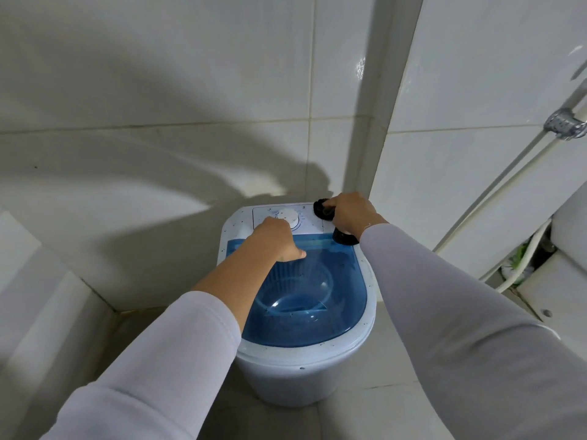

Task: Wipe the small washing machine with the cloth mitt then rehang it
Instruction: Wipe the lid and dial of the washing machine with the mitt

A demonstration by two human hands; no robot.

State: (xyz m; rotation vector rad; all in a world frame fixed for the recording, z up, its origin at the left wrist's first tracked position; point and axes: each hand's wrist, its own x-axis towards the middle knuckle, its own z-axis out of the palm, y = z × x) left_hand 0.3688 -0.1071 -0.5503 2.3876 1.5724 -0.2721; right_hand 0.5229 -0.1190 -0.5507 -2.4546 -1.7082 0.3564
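The small washing machine (305, 376) is white with a see-through blue lid (317, 312) and stands in a tiled corner. Its white control panel carries a round dial (287, 215). My right hand (352, 214) grips a dark cloth mitt (322, 209) and presses it on the panel's back right corner; a dark part of it shows below my wrist (344, 239). My left hand (279, 241) rests on the machine by the dial and the lid's back edge, fingers curled down; what they hold is hidden.
Tiled walls close in behind and on both sides. A shower hose and chrome bracket (565, 123) run down the right wall. A white fixture (559, 281) stands at the right. Pale ledges lie at the left.
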